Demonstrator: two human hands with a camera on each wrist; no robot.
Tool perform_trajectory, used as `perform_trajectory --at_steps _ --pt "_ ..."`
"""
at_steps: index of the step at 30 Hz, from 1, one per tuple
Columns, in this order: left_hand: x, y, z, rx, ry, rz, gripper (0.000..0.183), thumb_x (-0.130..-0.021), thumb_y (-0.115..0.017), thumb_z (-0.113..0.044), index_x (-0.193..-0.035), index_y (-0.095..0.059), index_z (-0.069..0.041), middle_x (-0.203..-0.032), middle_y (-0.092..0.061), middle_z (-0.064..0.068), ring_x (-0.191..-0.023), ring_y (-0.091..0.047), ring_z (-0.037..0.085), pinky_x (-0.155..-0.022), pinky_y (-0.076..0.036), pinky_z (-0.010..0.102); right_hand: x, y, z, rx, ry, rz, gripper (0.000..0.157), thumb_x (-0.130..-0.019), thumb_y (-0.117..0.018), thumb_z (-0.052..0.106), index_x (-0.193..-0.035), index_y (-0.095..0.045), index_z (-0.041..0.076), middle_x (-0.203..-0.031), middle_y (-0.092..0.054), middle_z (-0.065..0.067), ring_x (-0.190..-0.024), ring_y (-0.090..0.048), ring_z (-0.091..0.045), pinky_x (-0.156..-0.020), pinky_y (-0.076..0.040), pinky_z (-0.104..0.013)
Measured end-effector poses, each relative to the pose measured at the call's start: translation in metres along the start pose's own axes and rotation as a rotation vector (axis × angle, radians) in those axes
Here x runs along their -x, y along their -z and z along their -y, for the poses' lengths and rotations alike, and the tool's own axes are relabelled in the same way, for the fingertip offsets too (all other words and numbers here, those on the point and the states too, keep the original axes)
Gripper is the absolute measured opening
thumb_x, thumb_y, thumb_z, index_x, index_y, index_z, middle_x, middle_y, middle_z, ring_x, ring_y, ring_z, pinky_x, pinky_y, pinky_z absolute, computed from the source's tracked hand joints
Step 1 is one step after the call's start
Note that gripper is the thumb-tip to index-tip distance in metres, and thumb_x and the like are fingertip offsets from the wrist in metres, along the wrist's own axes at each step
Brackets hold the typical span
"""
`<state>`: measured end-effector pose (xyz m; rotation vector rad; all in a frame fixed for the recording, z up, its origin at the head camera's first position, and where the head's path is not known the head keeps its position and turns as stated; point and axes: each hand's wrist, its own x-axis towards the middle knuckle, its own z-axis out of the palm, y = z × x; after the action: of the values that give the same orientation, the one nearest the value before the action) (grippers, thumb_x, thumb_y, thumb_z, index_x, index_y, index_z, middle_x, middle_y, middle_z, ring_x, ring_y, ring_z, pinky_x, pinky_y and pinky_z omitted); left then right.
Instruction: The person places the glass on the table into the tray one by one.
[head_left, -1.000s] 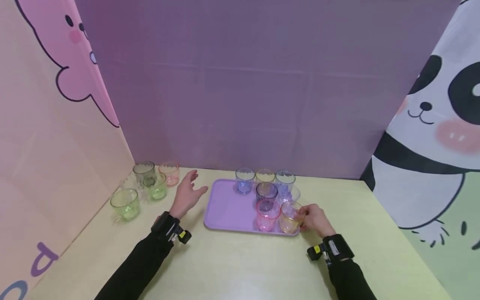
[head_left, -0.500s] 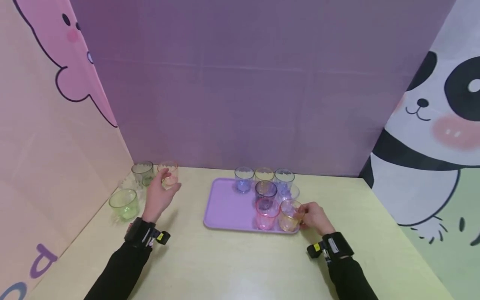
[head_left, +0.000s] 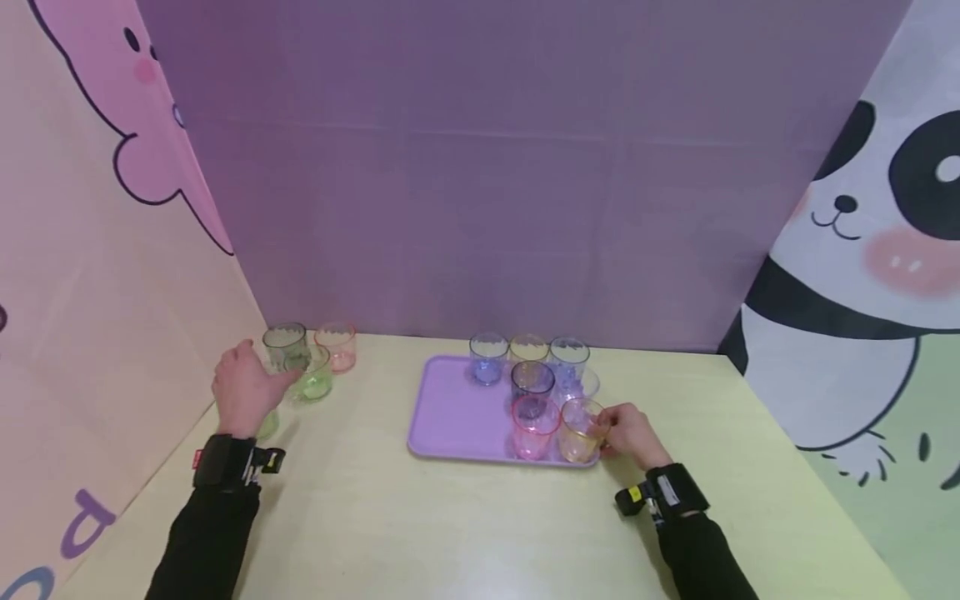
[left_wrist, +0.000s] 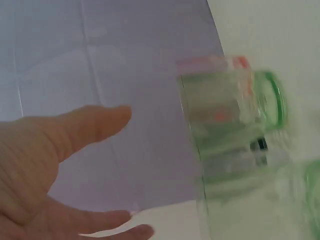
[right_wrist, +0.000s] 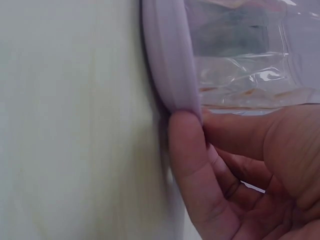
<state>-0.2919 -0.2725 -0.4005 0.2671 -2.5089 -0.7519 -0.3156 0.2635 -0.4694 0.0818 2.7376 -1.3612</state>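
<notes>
My left hand (head_left: 246,392) is over the front green glass (head_left: 267,423), hiding most of it. In the left wrist view its thumb (left_wrist: 97,125) and fingers are spread apart, with a gap between them and the blurred green glasses (left_wrist: 225,112). Just right of that hand stand another green glass (head_left: 317,385) and a dark grey-green glass (head_left: 283,340). At the purple tray's (head_left: 457,417) right front corner, my right hand (head_left: 633,435) pinches the rim (right_wrist: 172,60) between thumb and finger, close beside a yellow-rimmed glass (head_left: 577,446).
On the tray's right half are a pink glass (head_left: 534,442), a dark glass (head_left: 531,379), a blue glass (head_left: 487,368) and several others. A red-rimmed glass (head_left: 342,358) stands at the back left. Purple backdrop (head_left: 480,208) and printed side panels enclose the table.
My left hand has moved leftward from beside the tray, passing over the rear green glass to the front green one. My right hand has stayed at the tray corner.
</notes>
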Motion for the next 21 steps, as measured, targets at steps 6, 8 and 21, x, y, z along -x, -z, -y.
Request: perform_trajectory --at_steps 6,8,21 --pt "0.003 0.01 0.016 -0.143 0.017 0.148 0.071 -0.063 -0.076 -0.048 -0.086 -0.043 0.01 -0.083 -0.047 0.03 -0.08 -0.046 0.048 -0.06 -0.037 0.052 -0.001 0.0 -0.002 0.01 -0.017 -0.008 0.006 -0.077 -0.06 -0.004 -0.081 -0.063 -0.002 -0.088 -0.062 -0.015 -0.063 -0.059 -0.02 -0.054 -0.054 -0.031" --pt "0.004 0.012 0.02 -0.153 0.05 0.231 0.074 -0.061 -0.076 -0.052 -0.085 -0.043 0.01 -0.082 -0.046 0.028 -0.077 -0.048 0.047 -0.056 -0.037 0.048 -0.001 -0.001 -0.003 0.012 -0.018 -0.004 0.004 -0.078 -0.061 -0.002 -0.081 -0.063 -0.003 -0.088 -0.061 -0.014 -0.064 -0.059 -0.02 -0.055 -0.054 -0.03" --pt "0.005 0.019 0.029 -0.132 0.131 0.472 0.071 -0.067 -0.075 -0.032 -0.101 -0.041 0.019 -0.096 -0.042 0.039 -0.087 -0.045 0.052 -0.057 -0.044 0.048 -0.001 0.0 -0.002 0.001 -0.012 0.0 0.005 -0.078 -0.064 0.002 -0.076 -0.062 -0.002 -0.085 -0.061 -0.013 -0.063 -0.059 -0.02 -0.054 -0.054 -0.031"
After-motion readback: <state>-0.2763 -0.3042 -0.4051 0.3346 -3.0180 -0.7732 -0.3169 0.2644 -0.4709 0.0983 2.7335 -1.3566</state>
